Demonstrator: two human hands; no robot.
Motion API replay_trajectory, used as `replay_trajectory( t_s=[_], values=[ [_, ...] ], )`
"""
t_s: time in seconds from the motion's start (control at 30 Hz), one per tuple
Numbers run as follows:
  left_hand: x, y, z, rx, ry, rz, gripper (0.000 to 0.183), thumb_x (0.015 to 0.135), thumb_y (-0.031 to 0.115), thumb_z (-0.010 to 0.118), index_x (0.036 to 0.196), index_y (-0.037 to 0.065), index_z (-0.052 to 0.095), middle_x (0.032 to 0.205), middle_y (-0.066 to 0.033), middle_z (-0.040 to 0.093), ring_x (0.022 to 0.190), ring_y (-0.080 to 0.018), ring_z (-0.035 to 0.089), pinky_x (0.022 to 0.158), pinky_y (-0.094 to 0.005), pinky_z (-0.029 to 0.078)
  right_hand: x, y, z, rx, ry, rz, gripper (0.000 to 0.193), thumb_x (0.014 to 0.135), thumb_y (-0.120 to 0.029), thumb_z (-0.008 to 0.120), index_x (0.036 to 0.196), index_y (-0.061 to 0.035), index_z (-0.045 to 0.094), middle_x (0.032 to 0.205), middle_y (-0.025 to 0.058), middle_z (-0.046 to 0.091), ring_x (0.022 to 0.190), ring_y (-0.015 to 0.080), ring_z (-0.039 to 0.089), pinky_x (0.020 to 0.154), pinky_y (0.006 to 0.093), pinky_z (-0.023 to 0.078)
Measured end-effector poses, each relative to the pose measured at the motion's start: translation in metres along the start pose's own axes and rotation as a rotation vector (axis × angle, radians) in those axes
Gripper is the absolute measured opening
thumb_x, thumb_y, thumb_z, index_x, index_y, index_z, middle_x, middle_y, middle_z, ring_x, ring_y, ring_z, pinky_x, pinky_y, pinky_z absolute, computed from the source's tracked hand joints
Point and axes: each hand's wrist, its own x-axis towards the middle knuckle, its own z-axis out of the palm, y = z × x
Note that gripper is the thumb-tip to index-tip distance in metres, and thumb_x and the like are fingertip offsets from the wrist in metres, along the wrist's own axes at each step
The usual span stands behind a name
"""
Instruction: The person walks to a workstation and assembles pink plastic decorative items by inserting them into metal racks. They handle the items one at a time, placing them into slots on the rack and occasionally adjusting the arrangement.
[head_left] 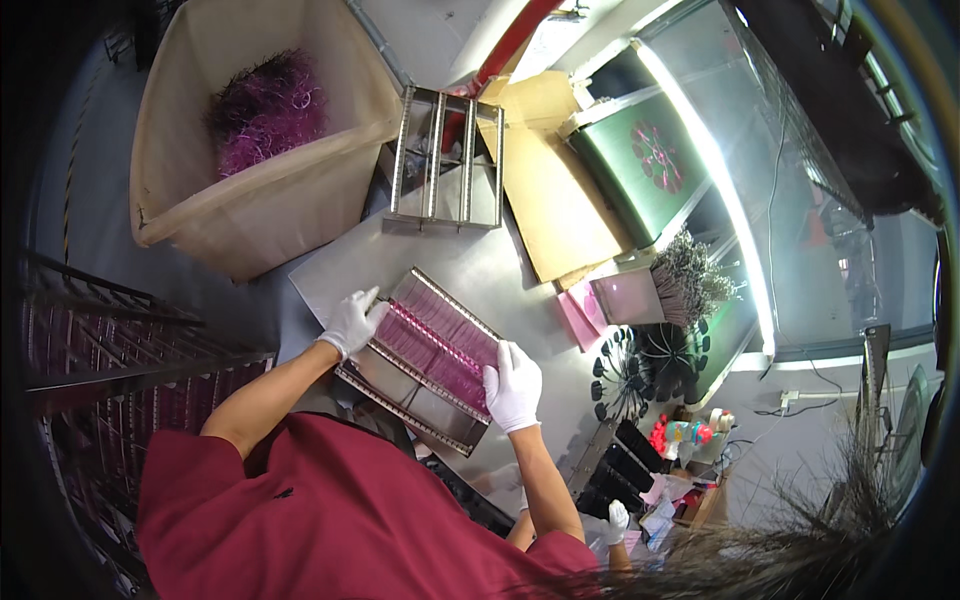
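Observation:
A shiny metal tray (400, 385) with dividing rails lies slanted on the steel table (340, 270). Rows of small pink parts (450, 345) fill its upper half; its lower half shows bare metal. My left hand (352, 321), in a white glove, rests on the tray's upper left edge, fingers at the end of a pink row. My right hand (513, 386), also gloved, presses flat on the right end of the pink rows. Neither hand lifts anything.
An empty metal tray (447, 160) stands farther back. A beige bin (190, 200) with purple tangled scrap (268, 110) is at the back left. Cardboard (560, 200), a green machine bed (640, 160), black round fixtures (620, 375) and another person's gloved hand (617, 519) lie right. Dark racks (90, 350) stand left.

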Motion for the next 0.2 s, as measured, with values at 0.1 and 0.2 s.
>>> replay_trajectory(
  t_s=[0.1,0.2],
  values=[
    [0.003,-0.012,0.007,-0.017,-0.049,0.142,0.048,0.105,0.034,0.060,0.129,-0.007,0.069,0.114,-0.0318,0.071,0.107,-0.0479,0.069,0.097,-0.0509,0.054,0.008,0.023,0.013,0.114,-0.005,0.100,0.035,0.101,-0.021,0.063,0.129,-0.0004,0.066,0.100,0.0204,0.073,0.090,0.0415,0.069,0.084,0.0506,0.055],
    [0.023,-0.007,0.000,-0.006,-0.085,0.194,0.046,0.106,0.034,0.059,0.127,-0.005,0.071,0.113,-0.0317,0.071,0.107,-0.0473,0.069,0.097,-0.0506,0.054,0.016,0.050,0.032,-0.013,-0.137,0.202,0.033,0.104,-0.026,0.061,0.127,-0.0033,0.068,0.102,0.0208,0.073,0.092,0.0409,0.069,0.085,0.0506,0.055]
  ],
)
